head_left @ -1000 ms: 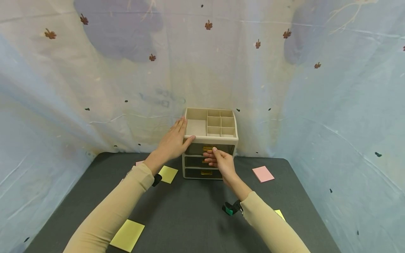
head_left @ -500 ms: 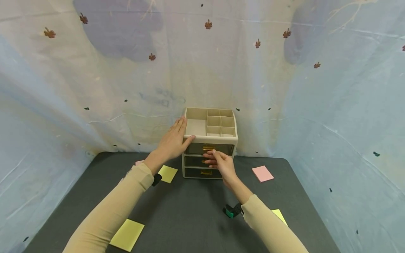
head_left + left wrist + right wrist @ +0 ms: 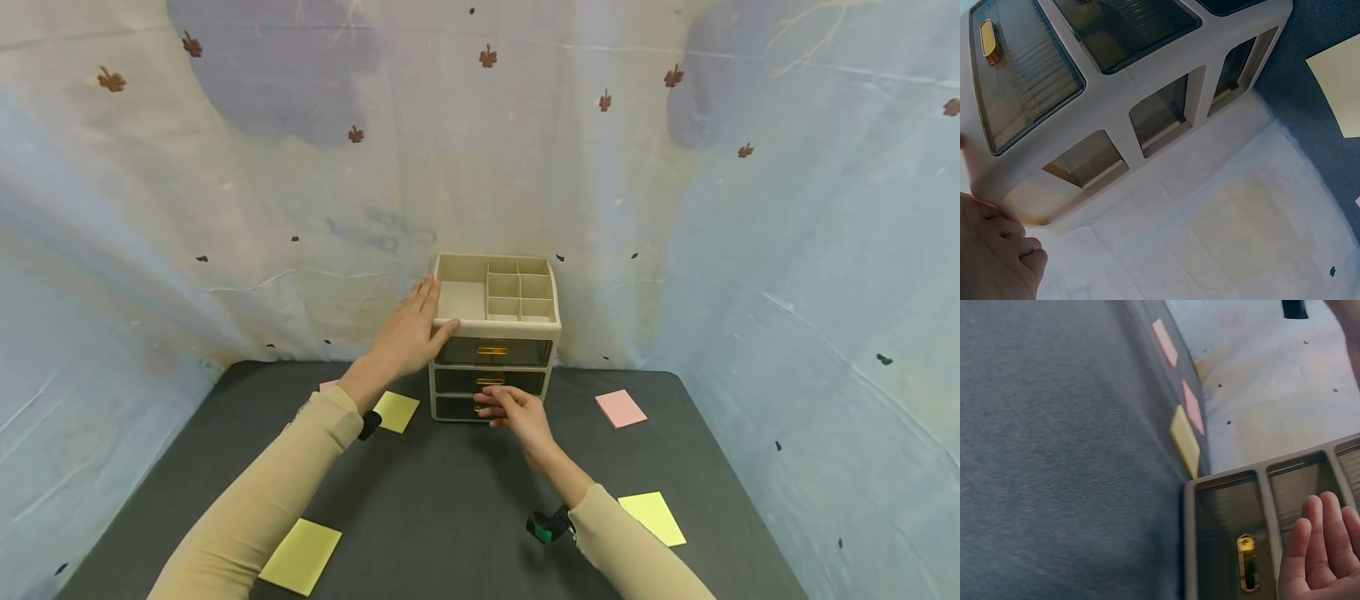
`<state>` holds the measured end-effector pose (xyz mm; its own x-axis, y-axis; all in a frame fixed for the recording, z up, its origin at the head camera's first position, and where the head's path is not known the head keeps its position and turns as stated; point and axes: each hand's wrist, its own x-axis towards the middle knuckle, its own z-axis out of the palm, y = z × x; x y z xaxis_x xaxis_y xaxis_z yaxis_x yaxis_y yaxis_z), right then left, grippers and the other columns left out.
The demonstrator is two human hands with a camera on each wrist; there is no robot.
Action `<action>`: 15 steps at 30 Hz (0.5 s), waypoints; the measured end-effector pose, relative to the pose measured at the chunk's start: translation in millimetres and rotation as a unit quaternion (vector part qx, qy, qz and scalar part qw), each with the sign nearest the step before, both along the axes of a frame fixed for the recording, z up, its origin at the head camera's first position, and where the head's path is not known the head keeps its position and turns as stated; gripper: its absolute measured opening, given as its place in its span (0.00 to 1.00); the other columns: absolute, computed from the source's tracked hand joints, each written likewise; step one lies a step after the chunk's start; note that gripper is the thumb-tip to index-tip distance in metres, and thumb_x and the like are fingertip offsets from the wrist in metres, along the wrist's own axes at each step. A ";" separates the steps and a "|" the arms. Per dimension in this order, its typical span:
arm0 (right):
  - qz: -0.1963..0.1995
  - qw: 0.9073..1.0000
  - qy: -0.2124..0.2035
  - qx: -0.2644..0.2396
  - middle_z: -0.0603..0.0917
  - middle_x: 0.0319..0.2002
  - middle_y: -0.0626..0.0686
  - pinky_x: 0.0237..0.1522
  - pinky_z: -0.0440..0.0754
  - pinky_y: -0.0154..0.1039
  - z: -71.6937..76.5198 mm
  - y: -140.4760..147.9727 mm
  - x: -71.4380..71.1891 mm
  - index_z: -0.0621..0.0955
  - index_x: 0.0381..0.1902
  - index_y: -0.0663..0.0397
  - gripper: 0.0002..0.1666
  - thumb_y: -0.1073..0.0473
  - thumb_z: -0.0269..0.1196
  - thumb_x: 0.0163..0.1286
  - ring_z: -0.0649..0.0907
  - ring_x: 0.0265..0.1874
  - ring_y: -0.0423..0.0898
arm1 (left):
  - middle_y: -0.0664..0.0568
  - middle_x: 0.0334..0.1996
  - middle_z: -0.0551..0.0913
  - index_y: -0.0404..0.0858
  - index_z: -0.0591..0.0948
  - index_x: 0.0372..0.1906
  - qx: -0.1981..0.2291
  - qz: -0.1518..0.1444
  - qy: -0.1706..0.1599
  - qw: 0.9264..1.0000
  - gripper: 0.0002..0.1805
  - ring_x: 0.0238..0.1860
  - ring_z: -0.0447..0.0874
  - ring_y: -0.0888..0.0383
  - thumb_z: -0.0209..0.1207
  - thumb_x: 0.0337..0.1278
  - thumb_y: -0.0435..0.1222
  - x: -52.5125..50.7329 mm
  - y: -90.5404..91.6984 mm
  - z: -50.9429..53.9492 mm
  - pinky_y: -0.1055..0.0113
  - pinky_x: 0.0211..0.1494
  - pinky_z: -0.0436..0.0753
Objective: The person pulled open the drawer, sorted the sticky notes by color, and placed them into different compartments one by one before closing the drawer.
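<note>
A cream desktop organizer [image 3: 498, 328] with a divided open tray on top stands against the curtain. Its top drawer [image 3: 457, 352], middle drawer [image 3: 453, 381] and bottom drawer [image 3: 453, 407] are dark, see-through and pushed in. My left hand [image 3: 405, 335] rests on the upper left edge, fingers extended along the side and thumb at the front corner. In front of the lower drawers is my right hand [image 3: 525, 421], fingers loosely bent and holding nothing. It partly covers the bottom drawer's gold handle. In the right wrist view its fingers [image 3: 1325, 544] are extended beside another gold handle [image 3: 1247, 562].
Yellow sticky notes [image 3: 395, 412] lie left of the organizer, with another yellow pad [image 3: 302, 557] near the front left. At right are a pink pad [image 3: 621, 409] and a yellow pad [image 3: 654, 517] beside my sleeve. A patterned curtain [image 3: 480, 167] encloses the dark table [image 3: 450, 517].
My right hand has come away from the top drawer's handle and moved down to the level of the lower drawers. My left hand stays on the organizer's edge.
</note>
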<state>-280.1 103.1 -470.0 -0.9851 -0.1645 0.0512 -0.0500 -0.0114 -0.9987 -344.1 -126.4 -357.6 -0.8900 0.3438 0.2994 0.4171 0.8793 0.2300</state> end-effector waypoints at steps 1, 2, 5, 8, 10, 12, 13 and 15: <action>0.000 1.000 -0.003 0.003 0.89 0.53 0.58 0.49 0.88 0.50 -2.5 -0.3 -0.4 0.83 0.62 0.62 0.22 0.53 0.54 0.85 0.89 0.48 0.55 | 0.42 0.85 0.37 0.34 0.42 0.84 0.000 0.000 0.000 1.000 0.47 0.84 0.40 0.42 0.40 0.81 0.61 0.2 -0.2 0.3 0.47 0.84 0.51; -0.001 1.000 -0.004 0.005 0.89 0.53 0.58 0.48 0.88 0.50 -5.0 -0.7 -0.8 0.83 0.62 0.63 0.22 0.53 0.54 0.85 0.89 0.48 0.56 | 0.42 0.85 0.37 0.34 0.42 0.84 0.000 -0.001 0.001 1.000 0.47 0.84 0.40 0.42 0.40 0.81 0.61 0.3 -0.4 0.5 0.46 0.83 0.51; -0.006 1.000 -0.011 0.009 0.89 0.54 0.59 0.46 0.88 0.45 -11.5 -1.5 -3.1 0.83 0.62 0.63 0.22 0.53 0.53 0.85 0.89 0.49 0.58 | 0.42 0.85 0.37 0.34 0.42 0.84 -0.002 0.000 0.001 1.000 0.47 0.84 0.40 0.42 0.40 0.81 0.61 0.6 -0.7 0.9 0.46 0.83 0.51; -0.015 1.000 -0.022 0.008 0.88 0.55 0.60 0.48 0.88 0.48 -15.6 -2.0 -6.4 0.82 0.62 0.63 0.22 0.53 0.53 0.85 0.88 0.51 0.60 | 0.42 0.85 0.38 0.34 0.42 0.84 -0.003 0.001 0.002 1.000 0.47 0.84 0.40 0.42 0.40 0.81 0.62 0.9 -0.5 1.4 0.46 0.83 0.51; -0.022 0.999 -0.027 0.006 0.88 0.55 0.60 0.48 0.88 0.49 -16.9 -1.8 -8.6 0.82 0.63 0.64 0.23 0.53 0.53 0.85 0.88 0.51 0.61 | 0.42 0.85 0.38 0.34 0.42 0.84 -0.004 0.002 0.002 1.000 0.47 0.84 0.40 0.42 0.39 0.80 0.62 0.9 -0.2 1.6 0.47 0.83 0.51; -0.029 0.999 -0.032 0.005 0.88 0.54 0.60 0.49 0.88 0.50 -16.7 -1.6 -10.4 0.81 0.63 0.65 0.24 0.52 0.53 0.85 0.88 0.51 0.60 | 0.42 0.85 0.38 0.34 0.42 0.84 -0.004 0.002 0.000 1.000 0.47 0.84 0.40 0.42 0.39 0.80 0.62 1.3 0.0 1.7 0.47 0.83 0.51; -0.031 0.999 -0.034 0.006 0.88 0.54 0.60 0.48 0.88 0.49 -16.6 -1.3 -11.5 0.81 0.63 0.65 0.24 0.52 0.53 0.85 0.88 0.50 0.60 | 0.42 0.85 0.37 0.34 0.42 0.84 -0.003 0.001 -0.001 1.000 0.47 0.84 0.40 0.42 0.40 0.80 0.62 1.5 0.0 1.8 0.47 0.83 0.51; -0.036 0.999 -0.040 0.006 0.89 0.54 0.60 0.49 0.88 0.49 -16.3 -0.7 -13.6 0.82 0.62 0.66 0.25 0.50 0.52 0.86 0.89 0.49 0.58 | 0.42 0.85 0.37 0.34 0.42 0.84 -0.001 0.000 -0.003 1.000 0.47 0.84 0.40 0.42 0.39 0.80 0.62 1.6 0.1 1.7 0.46 0.83 0.51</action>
<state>-293.7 102.5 -486.3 -0.9952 -0.0937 -0.0296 0.0297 0.0005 -0.9996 -342.4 -126.3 -355.9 -0.8919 0.3445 0.2929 0.4157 0.8796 0.2312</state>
